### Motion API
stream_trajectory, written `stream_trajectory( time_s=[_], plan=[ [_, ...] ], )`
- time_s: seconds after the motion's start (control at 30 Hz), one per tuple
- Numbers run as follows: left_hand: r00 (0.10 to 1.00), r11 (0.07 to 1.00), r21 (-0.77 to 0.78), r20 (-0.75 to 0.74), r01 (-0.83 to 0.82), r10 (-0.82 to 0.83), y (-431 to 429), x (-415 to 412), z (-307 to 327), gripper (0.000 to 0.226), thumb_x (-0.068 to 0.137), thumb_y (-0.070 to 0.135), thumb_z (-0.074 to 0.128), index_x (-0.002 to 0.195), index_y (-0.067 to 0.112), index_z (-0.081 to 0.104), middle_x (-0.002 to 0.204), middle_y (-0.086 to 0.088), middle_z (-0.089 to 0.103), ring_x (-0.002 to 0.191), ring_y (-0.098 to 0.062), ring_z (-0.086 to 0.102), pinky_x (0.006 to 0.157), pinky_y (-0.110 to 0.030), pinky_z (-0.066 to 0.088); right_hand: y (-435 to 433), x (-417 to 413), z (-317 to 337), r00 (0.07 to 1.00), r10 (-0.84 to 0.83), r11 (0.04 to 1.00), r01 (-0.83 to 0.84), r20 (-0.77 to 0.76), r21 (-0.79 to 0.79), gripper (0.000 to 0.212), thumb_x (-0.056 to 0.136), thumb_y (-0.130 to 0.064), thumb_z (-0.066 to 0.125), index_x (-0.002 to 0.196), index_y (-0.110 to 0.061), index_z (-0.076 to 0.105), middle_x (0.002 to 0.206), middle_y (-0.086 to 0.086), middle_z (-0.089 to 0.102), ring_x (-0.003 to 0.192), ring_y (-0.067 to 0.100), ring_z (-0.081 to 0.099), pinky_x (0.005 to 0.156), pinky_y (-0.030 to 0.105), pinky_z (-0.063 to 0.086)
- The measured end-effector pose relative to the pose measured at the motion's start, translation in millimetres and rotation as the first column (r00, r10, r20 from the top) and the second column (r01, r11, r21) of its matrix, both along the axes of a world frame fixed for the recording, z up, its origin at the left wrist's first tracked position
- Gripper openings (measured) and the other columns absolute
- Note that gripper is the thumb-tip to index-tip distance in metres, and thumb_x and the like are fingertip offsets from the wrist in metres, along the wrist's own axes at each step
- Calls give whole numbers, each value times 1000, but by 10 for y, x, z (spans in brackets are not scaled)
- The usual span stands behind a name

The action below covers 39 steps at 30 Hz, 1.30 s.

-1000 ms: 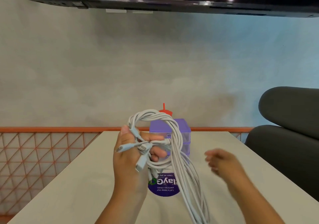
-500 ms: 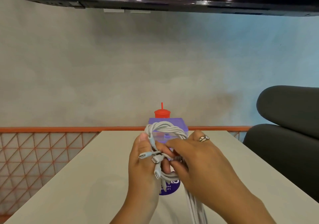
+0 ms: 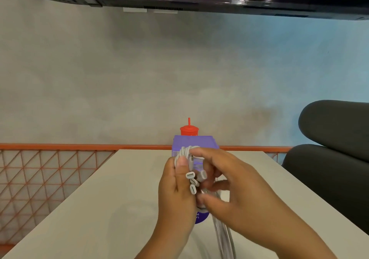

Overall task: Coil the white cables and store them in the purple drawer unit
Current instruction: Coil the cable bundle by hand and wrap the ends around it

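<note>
Over mid-bench [image 3: 99, 208], left hand [image 3: 175, 194] grips the looped white cables [image 3: 184, 153]; right hand [image 3: 239, 198] pinches them near the plugs. Likely light, floppy, springy: hold where loops cross. Purple drawer unit [image 3: 194, 143] stands just behind.

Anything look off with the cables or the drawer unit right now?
Nothing spilled or damaged. The white cables are only part coiled: a long tail hangs below the right hand, and several connector ends stick out loose from the grip of the left hand. The purple drawer unit stands upright behind.
</note>
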State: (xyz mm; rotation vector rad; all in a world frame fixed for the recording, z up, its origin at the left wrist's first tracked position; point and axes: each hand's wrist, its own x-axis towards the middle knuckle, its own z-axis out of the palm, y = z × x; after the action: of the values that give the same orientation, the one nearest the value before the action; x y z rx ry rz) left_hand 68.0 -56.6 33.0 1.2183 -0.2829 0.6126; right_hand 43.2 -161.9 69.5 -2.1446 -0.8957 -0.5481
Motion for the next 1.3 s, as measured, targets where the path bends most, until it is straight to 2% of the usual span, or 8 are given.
stream_trajectory(
  time_s=[0.17, 0.37, 0.57, 0.7, 0.83, 0.9, 1.07, 1.3],
  plan=[
    [998, 999, 12, -53, 41, -40, -12, -55, 65, 32, 95, 32, 36, 90, 15, 62, 67, 2, 68, 64, -12, 67, 56, -21, 53, -87, 152, -62, 985, 23, 998, -12, -171, 67, 77, 65, -20, 82, 112, -62, 38, 103, -25, 44, 92, 4, 49, 78, 16, 51],
    [971, 977, -79, -125, 197, -205, -9, -118, 150, 29, 82, 40, 60, 78, 11, 59, 53, 1, 56, 49, -16, 49, 42, -21, 40, 41, 179, -146, 990, 138, 944, -125, -21, 306, 28, 78, -9, 65, 93, -33, 67, 94, -16, 53, 53, 11, 62, 59, 16, 48],
    [977, 991, -50, -172, 120, -127, -23, -30, 74, 27, 98, 13, 34, 81, 11, 55, 53, 0, 54, 40, -9, 48, 39, -20, 38, 119, 226, -234, 991, -28, 970, -5, 133, 243, 15, 80, -44, 47, 83, -30, 53, 82, -15, 55, 76, 6, 53, 63, 9, 40],
    [964, 999, 13, -262, -50, 52, 92, 176, -89, 34, 99, 30, 32, 75, 8, 41, 55, -5, 37, 40, -12, 31, 39, -20, 30, 67, 84, -30, 886, 463, 408, -239, 26, 881, 11, 79, -31, 62, 69, -27, 64, 66, 0, 62, 55, 13, 61, 55, 22, 53],
    [955, 985, -95, -276, -144, 113, 296, 309, -97, 33, 100, 26, 30, 70, 13, 35, 55, -1, 33, 36, -7, 28, 41, -20, 26, -262, 85, 157, 549, 793, -82, -337, 266, 938, 21, 97, -16, 41, 100, -4, 57, 80, 15, 58, 77, 28, 60, 89, 39, 46],
    [946, 972, -90, -264, -218, 188, 400, 347, -85, 33, 101, 26, 29, 70, 14, 34, 57, -1, 34, 38, -8, 30, 43, -22, 27, -468, 19, 255, 683, 707, -51, -208, 182, 977, 30, 103, -18, 24, 110, 0, 47, 89, 23, 54, 85, 35, 56, 97, 44, 36],
    [917, 930, -72, -204, -362, 341, 601, 375, -47, 33, 101, 25, 27, 70, 14, 32, 60, -2, 34, 39, -8, 32, 40, -18, 31, -910, 91, 288, 571, 781, -170, -196, 254, 966, 44, 101, -20, 16, 106, 9, 50, 90, 29, 52, 86, 39, 53, 96, 44, 34],
    [960, 933, -227, -86, -281, 268, 640, 260, 92, 29, 102, 28, 28, 77, 22, 41, 60, 2, 36, 48, -10, 31, 53, -26, 29, -1103, 376, 172, 843, 532, 105, 27, -79, 994, 20, 94, -17, 35, 105, -6, 48, 64, 5, 56, 56, 14, 55, 69, 26, 50]
  ],
)
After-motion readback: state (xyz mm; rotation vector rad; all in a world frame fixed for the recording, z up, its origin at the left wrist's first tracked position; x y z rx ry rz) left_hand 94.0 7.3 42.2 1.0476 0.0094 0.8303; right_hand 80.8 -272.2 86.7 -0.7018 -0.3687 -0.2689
